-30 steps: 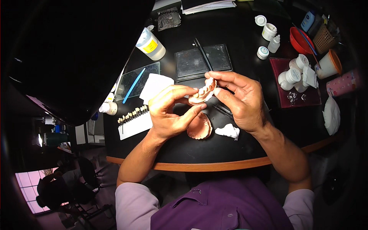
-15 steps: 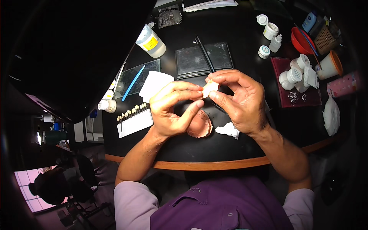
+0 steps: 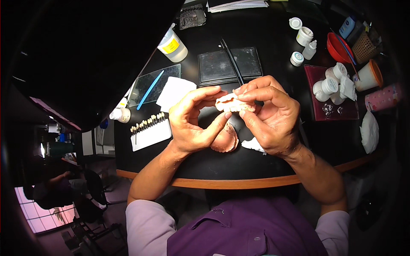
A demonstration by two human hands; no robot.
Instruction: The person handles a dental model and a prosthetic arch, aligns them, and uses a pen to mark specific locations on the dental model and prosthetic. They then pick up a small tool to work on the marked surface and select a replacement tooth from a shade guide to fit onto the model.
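Note:
Above the table's middle I hold a pale pink dental cast [image 3: 234, 105] with a row of teeth along its edge. My right hand [image 3: 273, 115] pinches its right end between thumb and fingertips. My left hand [image 3: 192, 119] is closed at its left end, the thumb tip on the lower edge and the fingers curved above. Below the hands a second, rounded pink cast [image 3: 225, 141] lies on the table, partly hidden by my left thumb. A crumpled white tissue [image 3: 253, 145] lies to its right, under my right hand.
On the left are a tooth shade guide [image 3: 150, 133], a folded white cloth [image 3: 176, 93] and a blue stick [image 3: 150, 90] on a glass plate. Beyond my hands, black tweezers [image 3: 232, 62] rest on a dark slab [image 3: 209, 70]. Several jars stand on a dark red tray [image 3: 316, 109] at right.
The held cast has been turned, so its broad length and row of teeth now show. My fingers have moved slightly apart around it; the view has shifted a little.

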